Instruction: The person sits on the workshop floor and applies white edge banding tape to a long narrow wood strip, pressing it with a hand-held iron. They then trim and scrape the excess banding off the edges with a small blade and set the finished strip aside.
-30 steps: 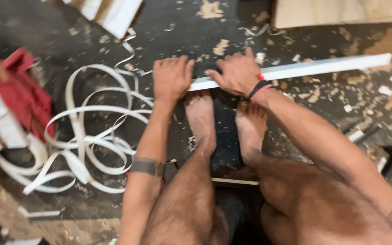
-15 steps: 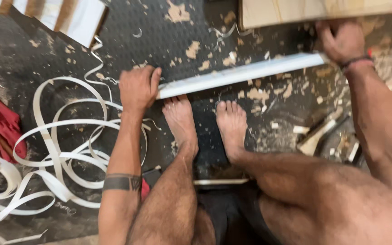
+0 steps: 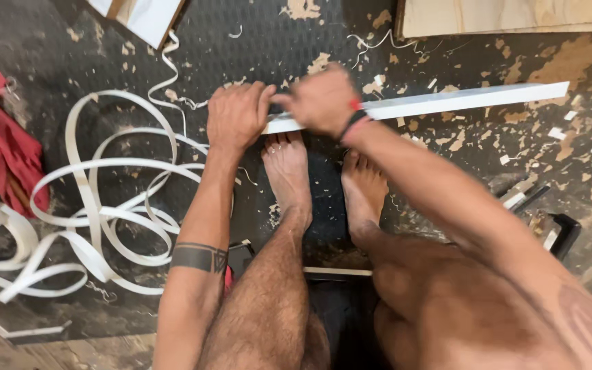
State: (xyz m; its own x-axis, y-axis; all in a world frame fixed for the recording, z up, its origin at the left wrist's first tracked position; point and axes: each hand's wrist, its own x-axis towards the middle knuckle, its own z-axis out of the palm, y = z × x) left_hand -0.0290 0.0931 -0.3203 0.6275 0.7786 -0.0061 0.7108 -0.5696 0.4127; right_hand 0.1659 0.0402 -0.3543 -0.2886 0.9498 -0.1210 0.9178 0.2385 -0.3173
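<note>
Where it gripped the far end, right hand (image 3: 323, 103) now meets left hand (image 3: 236, 116).

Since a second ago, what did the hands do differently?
The right hand had slid out to the far right end of the white strip; now it is back by the left hand at the near end. The left hand stayed pressed on that end, and both feet stayed put.

Bare arms, sleeveless; dark geometric tattoo band (image 3: 199, 257) around left forearm; red and black wristbands (image 3: 353, 118) on right wrist; bare hairy legs, bare feet (image 3: 287, 164), faint tattoo near right shoulder
</note>
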